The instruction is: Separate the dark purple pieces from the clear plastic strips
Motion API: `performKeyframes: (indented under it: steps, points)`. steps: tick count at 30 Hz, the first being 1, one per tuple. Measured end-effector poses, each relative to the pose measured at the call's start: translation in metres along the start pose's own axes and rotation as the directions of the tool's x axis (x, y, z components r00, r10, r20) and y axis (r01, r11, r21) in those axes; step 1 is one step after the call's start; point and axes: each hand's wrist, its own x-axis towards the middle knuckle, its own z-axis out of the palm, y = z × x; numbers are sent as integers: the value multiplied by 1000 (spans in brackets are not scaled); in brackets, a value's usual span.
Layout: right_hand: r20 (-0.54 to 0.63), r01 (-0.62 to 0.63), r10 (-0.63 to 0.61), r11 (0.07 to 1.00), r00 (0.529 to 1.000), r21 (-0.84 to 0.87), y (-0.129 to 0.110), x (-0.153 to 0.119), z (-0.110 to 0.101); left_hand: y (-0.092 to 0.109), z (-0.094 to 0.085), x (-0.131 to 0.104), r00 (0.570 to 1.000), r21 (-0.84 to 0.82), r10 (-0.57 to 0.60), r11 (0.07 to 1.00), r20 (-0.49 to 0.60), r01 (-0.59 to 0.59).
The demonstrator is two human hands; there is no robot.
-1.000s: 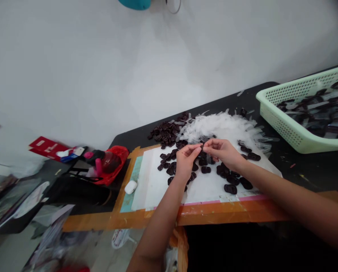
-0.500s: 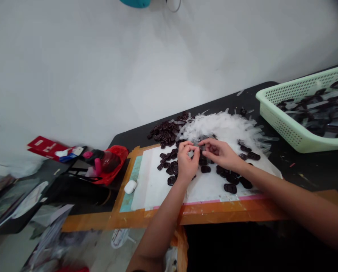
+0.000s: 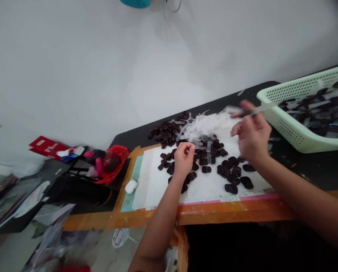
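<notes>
My right hand (image 3: pixel 252 138) is raised beside the basket. Blurred between its fingers is a dark piece with clear plastic strips (image 3: pixel 247 112) sticking out on both sides. Over the white sheet, my left hand (image 3: pixel 184 159) is closed with its fingertips pinched. Whatever they may hold is hidden. Glossy dark oval pieces (image 3: pixel 230 188) lie about the sheet on both sides of the left hand. Beyond the hands is a heap of clear plastic strips (image 3: pixel 211 122). A pile of small dark pieces (image 3: pixel 165 132) lies at the back left.
A pale green basket (image 3: pixel 302 139) of dark pieces with strips stands on the right. The white sheet (image 3: pixel 157 192) is bordered by brown tape (image 3: pixel 220 213). A white earphone case (image 3: pixel 131 186), a red basket (image 3: pixel 118 151) and a black bag (image 3: pixel 81 190) are on the left.
My right hand has moved away from the left, up and rightward to the basket's side, and now holds a dark piece with strips. My left hand has stayed nearly in place.
</notes>
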Motion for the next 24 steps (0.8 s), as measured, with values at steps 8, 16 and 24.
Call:
performKeyframes:
  steps: [8,16,24]
  points:
    - [675,289,-7,907,737,-307,34,-1,0,0,2,-6,896,368,-26,917,443,-156]
    - [832,416,53,847,553,-330,38,-5,1,-9,3,-5,930,221,-36,974,366,-49]
    - [577,25,148,959,803,-281,24,-10,8,-9,1,-2,941,225,-108,974,321,35]
